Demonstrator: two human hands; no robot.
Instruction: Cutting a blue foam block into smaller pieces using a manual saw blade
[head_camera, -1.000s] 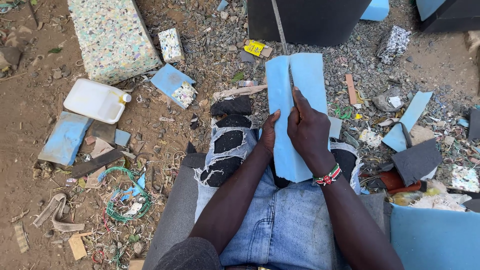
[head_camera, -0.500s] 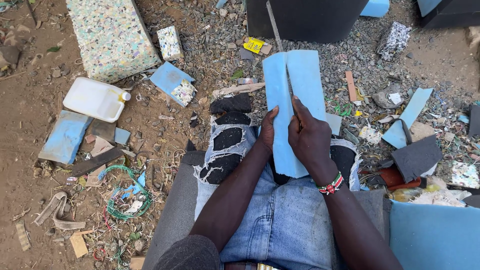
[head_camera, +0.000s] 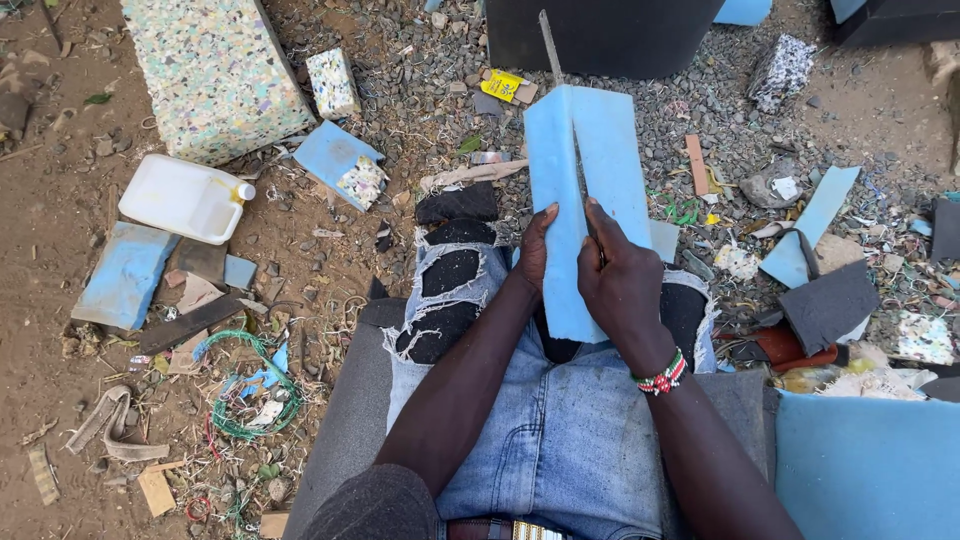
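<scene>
Not much has shifted since half a second back: the right hand (head_camera: 622, 290) looks a touch lower on the blue foam strip (head_camera: 580, 200), and the split down the foam seems longer, with a thin blade (head_camera: 552, 50) poking out past its far end. From my remote seat, the foam stands tilted over the lap in ripped jeans (head_camera: 540, 430), its bottom end resting between the knees. Right hand fingers are curled shut around something against the foam, I'd guess the blade handle, but can't really tell. The left hand (head_camera: 535, 250) has its fingers pressed together, pinching the foam's left edge. As for containers, a white plastic jug (head_camera: 185, 198) lies capped on its side in the dirt well to the left; can't see what's inside.
</scene>
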